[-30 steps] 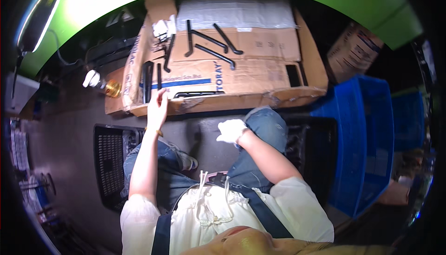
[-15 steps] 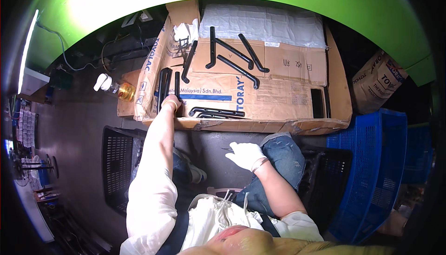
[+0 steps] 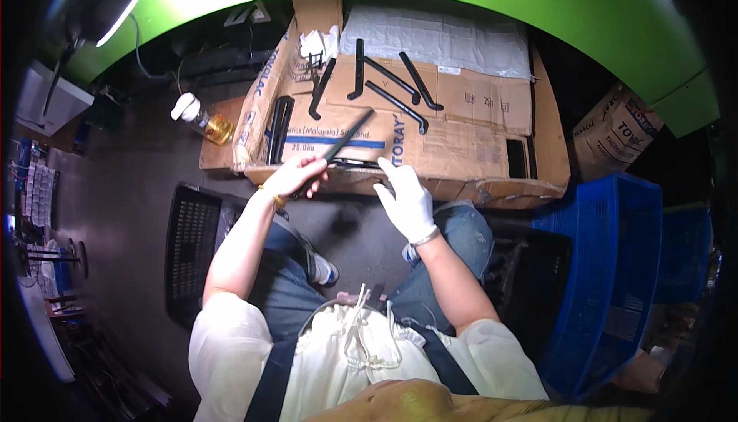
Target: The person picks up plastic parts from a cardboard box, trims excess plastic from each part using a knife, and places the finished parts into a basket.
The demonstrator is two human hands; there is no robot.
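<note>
Slim black bar (image 3: 350, 137) pinched in bare left hand (image 3: 301, 177) at the front of a wide, shallow brown cardboard box (image 3: 484, 191)

The slim black bar is gripped between the thumb and fingers of the bare left hand and is held at a slant, its far end pointing away and to the right above the printed cardboard. Its outline is slightly blurred.

The right hand (image 3: 405, 201), covered by a white glove, is held just beside it at the box's front wall. Its thumb is parted from its fingers, which are stretched forward; whether the bar is touched by them cannot be told.

Five black bars with bent ends (image 3: 359, 72) are laid loosely toward the back of the box, and more dark bars (image 3: 279, 130) are set lengthwise by its left wall. A translucent whitish sheet (image 3: 438, 41) is spread across the back.

A clear bottle of amber liquid with a white top (image 3: 217, 127) is placed left of the box. Tall blue plastic crates (image 3: 596, 268) are stood to the right.
</note>
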